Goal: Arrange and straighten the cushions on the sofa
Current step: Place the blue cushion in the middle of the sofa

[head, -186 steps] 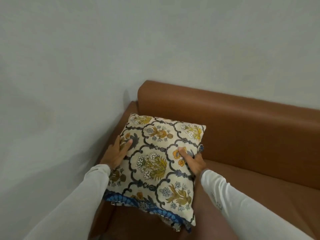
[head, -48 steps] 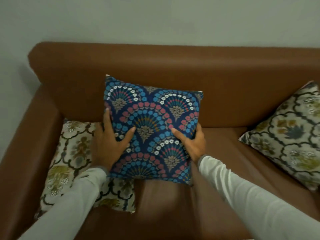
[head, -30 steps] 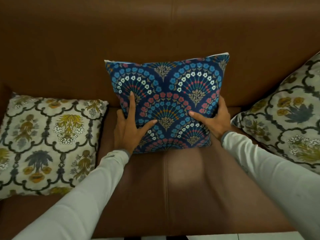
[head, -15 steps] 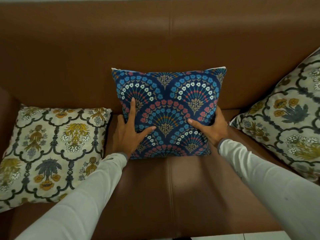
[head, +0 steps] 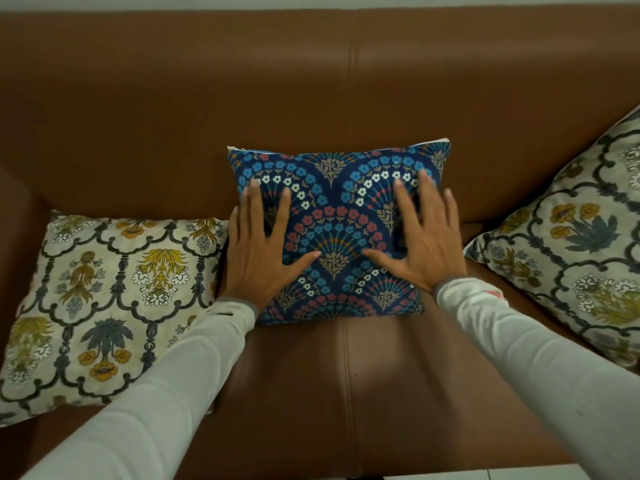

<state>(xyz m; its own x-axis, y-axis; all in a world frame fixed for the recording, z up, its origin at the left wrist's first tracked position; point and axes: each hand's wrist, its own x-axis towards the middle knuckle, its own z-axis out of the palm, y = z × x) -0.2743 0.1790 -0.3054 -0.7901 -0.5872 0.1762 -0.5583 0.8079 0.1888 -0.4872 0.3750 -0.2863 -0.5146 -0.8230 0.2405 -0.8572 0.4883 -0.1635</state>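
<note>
A blue cushion [head: 337, 223] with a fan-and-flower pattern leans against the backrest in the middle of the brown leather sofa [head: 311, 84]. My left hand [head: 261, 249] lies flat on its left half, fingers spread. My right hand [head: 424, 240] lies flat on its right half, fingers spread and slightly blurred. Neither hand grips the fabric. A cream floral cushion [head: 104, 303] lies flat on the seat at the left, beside the blue one. Another cream floral cushion [head: 575, 244] leans at the right, partly cut off by the frame edge.
The left armrest [head: 17, 209] rises beside the left cushion. Bare seat [head: 346, 393] stretches in front of the blue cushion to the sofa's front edge. A strip of pale floor [head: 485, 474] shows at the bottom, and grey wall at the top.
Both hands have let go of the blue cushion's lower sides and slid up onto its face, palms flat and fingers spread. The cushion stays in the middle against the backrest.
</note>
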